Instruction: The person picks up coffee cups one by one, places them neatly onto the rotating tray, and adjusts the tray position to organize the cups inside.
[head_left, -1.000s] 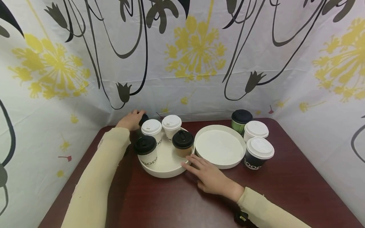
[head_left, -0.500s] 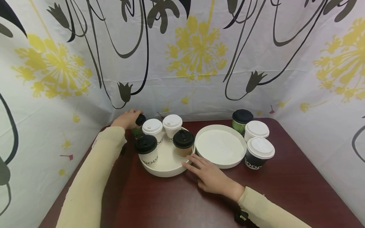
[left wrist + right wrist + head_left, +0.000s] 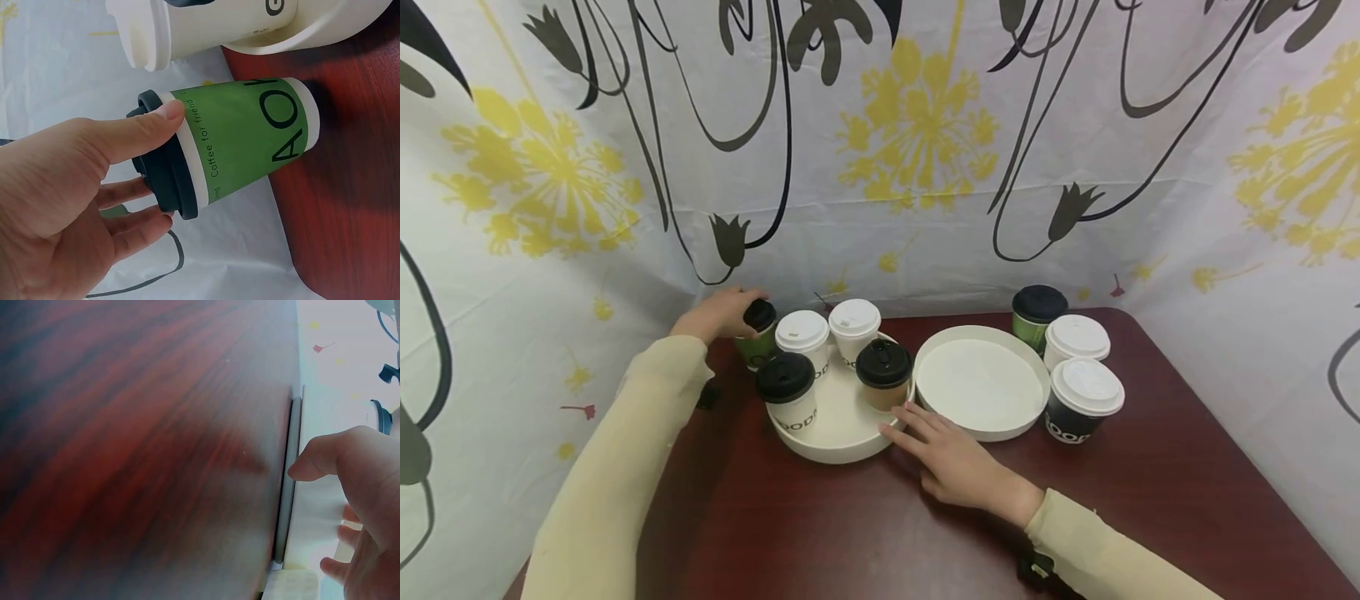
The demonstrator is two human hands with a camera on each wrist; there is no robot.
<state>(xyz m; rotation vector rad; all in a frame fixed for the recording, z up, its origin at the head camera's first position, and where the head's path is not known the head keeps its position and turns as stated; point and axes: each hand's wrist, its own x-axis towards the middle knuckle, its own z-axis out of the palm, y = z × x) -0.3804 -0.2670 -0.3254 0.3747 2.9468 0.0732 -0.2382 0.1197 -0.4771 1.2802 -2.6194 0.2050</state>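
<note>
My left hand (image 3: pixel 718 314) grips a green paper coffee cup (image 3: pixel 244 128) by its black lid (image 3: pixel 167 169), thumb on the near side and fingers behind. This cup stands outside the left round white tray (image 3: pixel 831 452), at its back left. On that tray are two white-lidded cups (image 3: pixel 802 332) (image 3: pixel 854 321), a black-lidded white cup (image 3: pixel 786 392) and a brown cup (image 3: pixel 883 375). My right hand (image 3: pixel 958 467) lies with fingers extended, the fingertips touching the tray's right rim near the brown cup.
A second round white tray (image 3: pixel 981 383) sits right beside the first. Along its right side stand a green cup with a black lid (image 3: pixel 1037 317), a white-lidded cup (image 3: pixel 1077 340) and a black cup with a white lid (image 3: pixel 1082 400). Patterned cloth (image 3: pixel 880 167) hangs behind the dark red table (image 3: pixel 850 533).
My left hand has shifted left together with the green cup, drawing it away from the white-lidded cups so more of its body shows. My right hand has stayed at the tray rim.
</note>
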